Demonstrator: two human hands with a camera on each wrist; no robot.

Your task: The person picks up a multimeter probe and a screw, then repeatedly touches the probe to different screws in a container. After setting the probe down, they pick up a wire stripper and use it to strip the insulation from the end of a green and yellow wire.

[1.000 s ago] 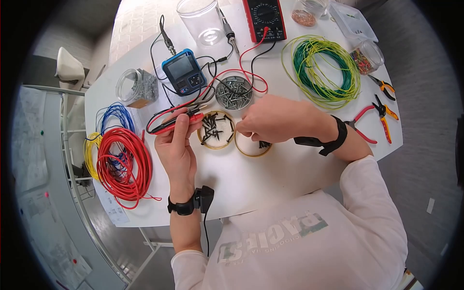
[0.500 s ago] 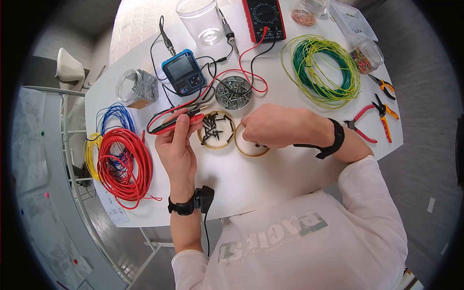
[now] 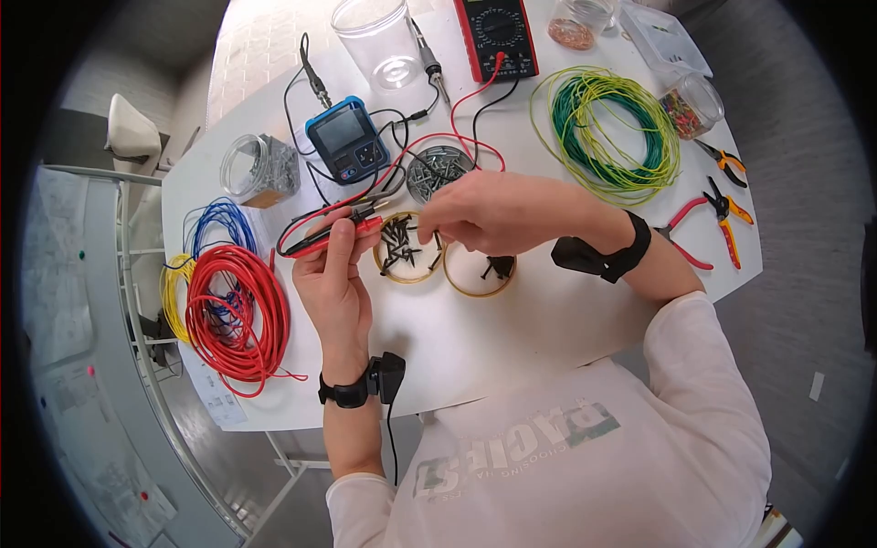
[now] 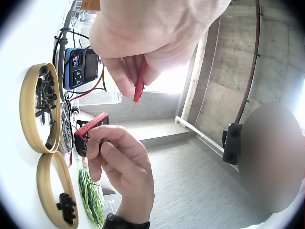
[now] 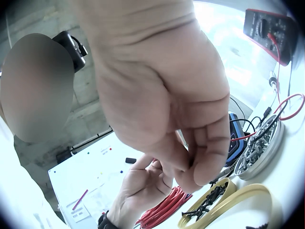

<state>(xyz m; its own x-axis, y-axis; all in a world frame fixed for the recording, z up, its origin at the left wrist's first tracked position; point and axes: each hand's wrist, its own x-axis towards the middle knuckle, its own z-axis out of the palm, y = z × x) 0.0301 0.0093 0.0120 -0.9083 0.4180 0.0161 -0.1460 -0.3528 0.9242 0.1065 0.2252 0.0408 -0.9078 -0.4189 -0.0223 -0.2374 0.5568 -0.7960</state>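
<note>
My left hand (image 3: 336, 283) holds the red test probe (image 3: 367, 225) and the black test probe (image 3: 362, 209) together, their tips pointing right; in the left wrist view the red one's metal tip sticks out below the fingers. My right hand (image 3: 512, 212) is raised over the two shallow yellow-rimmed dishes, thumb and fingertips pinching a small dark piece (image 4: 101, 144), mostly covered and perhaps a screw. Many black screws (image 3: 396, 239) lie in the left dish (image 4: 25, 107). A small cluster of black screws (image 3: 499, 266) sits in the right dish (image 3: 475, 294).
Behind the hands are a round tin of silver screws (image 3: 429, 190), a blue handheld meter (image 3: 345, 132) and a red multimeter (image 3: 499, 36) with trailing leads. Red wire (image 3: 219, 320) is coiled at left, green wire (image 3: 585, 137) at right near pliers (image 3: 685, 224). A clear jar (image 3: 251, 164) stands behind left.
My right hand has moved from the right dish leftward, its fingertips now beside the left dish, uncovering the screws in the right one. My left hand stays put with the probes.
</note>
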